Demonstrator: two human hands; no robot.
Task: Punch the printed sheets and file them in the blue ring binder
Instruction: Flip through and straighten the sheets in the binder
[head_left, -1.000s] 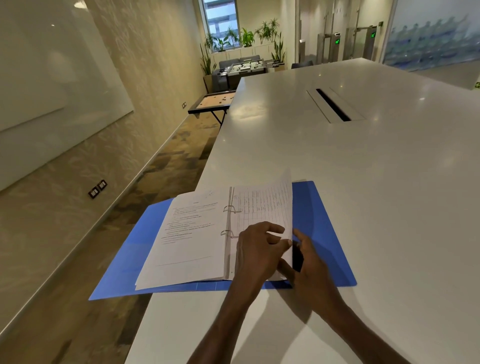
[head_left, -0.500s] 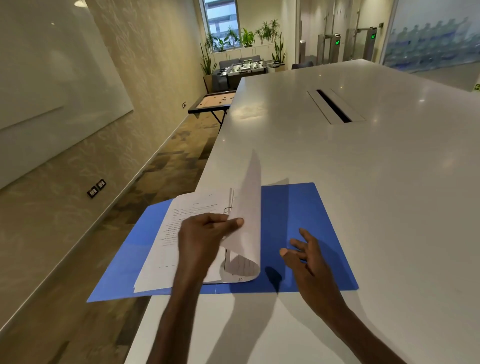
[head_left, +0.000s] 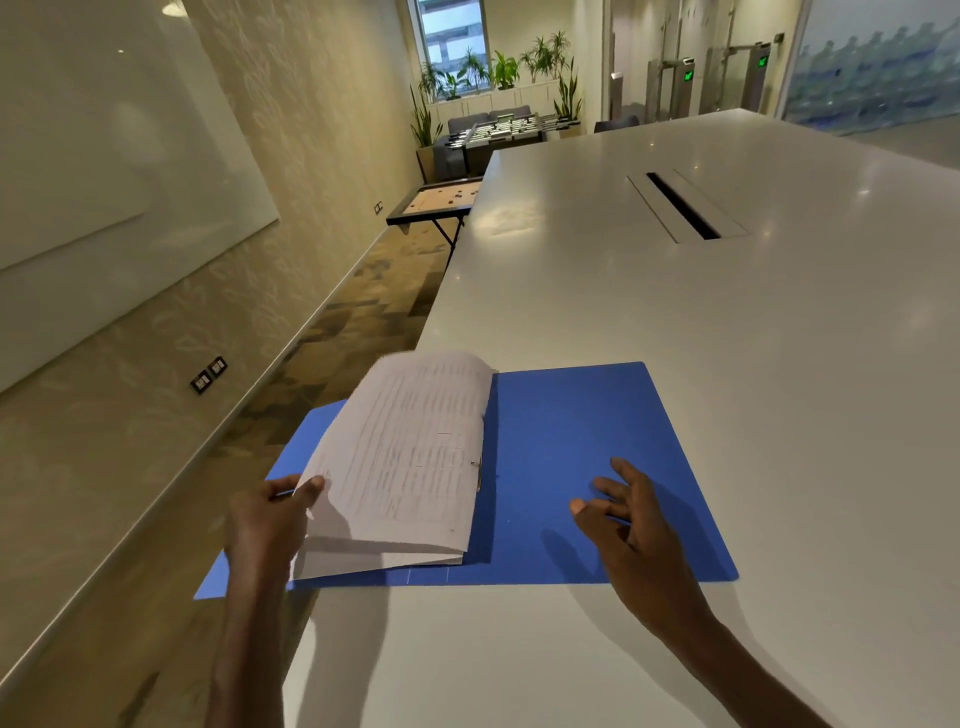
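Printed sheets (head_left: 410, 457) pinched by left hand (head_left: 270, 525).

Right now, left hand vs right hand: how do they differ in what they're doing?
The left hand pinches the edge of the printed sheet, thumb on it; the right hand holds nothing, fingers spread. The left hand is at the left half of the blue ring binder, which overhangs the table edge; the right is over the binder's bare right cover. Contact there is unclear. Both enter from the near edge.
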